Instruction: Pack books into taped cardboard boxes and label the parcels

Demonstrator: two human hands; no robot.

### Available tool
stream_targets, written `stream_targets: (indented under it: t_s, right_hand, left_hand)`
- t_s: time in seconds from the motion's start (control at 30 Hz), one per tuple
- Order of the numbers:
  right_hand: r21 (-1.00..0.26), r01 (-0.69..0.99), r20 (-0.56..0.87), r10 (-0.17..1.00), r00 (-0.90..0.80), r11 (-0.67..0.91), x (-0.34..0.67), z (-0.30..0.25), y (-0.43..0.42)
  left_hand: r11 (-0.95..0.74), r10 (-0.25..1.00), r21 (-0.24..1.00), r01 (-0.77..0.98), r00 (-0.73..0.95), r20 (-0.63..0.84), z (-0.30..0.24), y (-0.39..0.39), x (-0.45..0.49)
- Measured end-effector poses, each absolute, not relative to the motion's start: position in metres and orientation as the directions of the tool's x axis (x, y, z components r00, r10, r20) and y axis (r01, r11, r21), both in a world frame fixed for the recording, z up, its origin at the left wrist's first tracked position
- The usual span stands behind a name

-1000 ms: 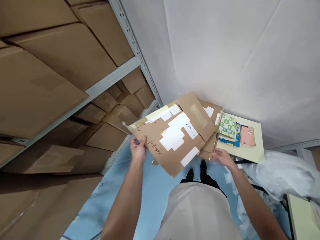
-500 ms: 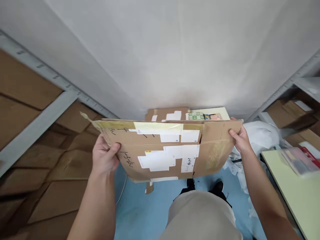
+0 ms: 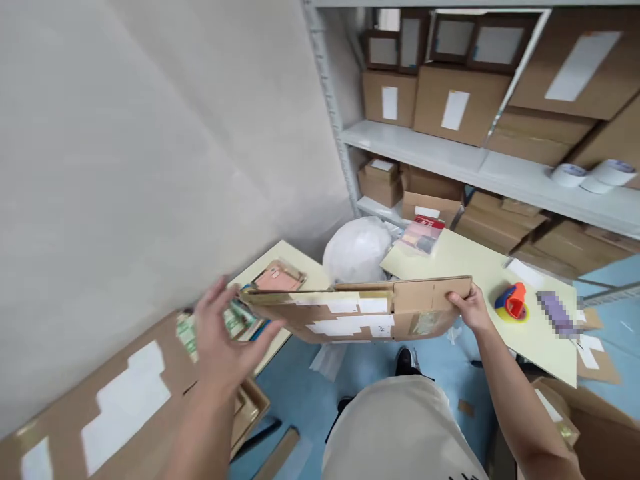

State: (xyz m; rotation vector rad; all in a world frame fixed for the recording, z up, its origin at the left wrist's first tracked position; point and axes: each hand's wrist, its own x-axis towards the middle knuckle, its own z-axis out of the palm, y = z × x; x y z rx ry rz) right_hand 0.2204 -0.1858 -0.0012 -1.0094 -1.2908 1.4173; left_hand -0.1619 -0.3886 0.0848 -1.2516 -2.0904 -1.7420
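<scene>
A flattened cardboard box (image 3: pixel 405 313) with white labels and tape strips is held out in front of my body, nearly edge-on to me. My right hand (image 3: pixel 470 307) grips its right end, thumb on the near face. Off the left end, my left hand (image 3: pixel 225 333) is slightly blurred, thumb and fingers spread apart, and nothing shows in it. Behind the left end of the box lie a pink packet (image 3: pixel 280 275) and green-patterned packs (image 3: pixel 187 333) on a pale tabletop (image 3: pixel 305 260).
A pale table (image 3: pixel 475 267) at right bears a tape dispenser (image 3: pixel 513 303) and a clear case (image 3: pixel 423 235). Beyond it, shelves (image 3: pixel 415 150) hold cartons and tape rolls (image 3: pixel 607 175). A white bag (image 3: pixel 357 250) sits between the tables. Large labelled cardboard (image 3: pixel 185 413) is at lower left.
My view has swung right, bringing the table and shelves into sight. My left hand has let go of the flattened box and opened; my right hand still holds it.
</scene>
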Motion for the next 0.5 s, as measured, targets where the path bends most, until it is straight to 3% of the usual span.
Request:
stream_targets:
  t_s: [0.07, 0.17, 0.33, 0.5]
  right_hand:
    - [-0.995, -0.102, 0.022, 0.989, -0.147, 0.007, 0.257, -0.004, -0.173]
    - [-0.995, -0.082, 0.049, 0.999, -0.003, 0.049, 0.302, -0.003, -0.158]
    - [-0.991, -0.023, 0.125, 0.970, 0.210, 0.133, 0.350, 0.007, -0.139]
    - [-0.987, 0.007, 0.156, 0.933, 0.324, 0.162, 0.369, 0.022, -0.116]
  left_hand:
    - [-0.118, 0.688, 0.558, 0.821, -0.338, 0.642, 0.087, -0.341, -0.120]
    - [-0.245, 0.810, 0.339, 0.908, 0.000, 0.586, 0.085, -0.280, -0.066]
    - [-0.415, 0.709, 0.036, 0.909, 0.299, 0.638, 0.081, -0.203, -0.025]
    - [-0.518, 0.611, -0.003, 0.855, 0.373, 0.698, 0.080, -0.141, -0.011]
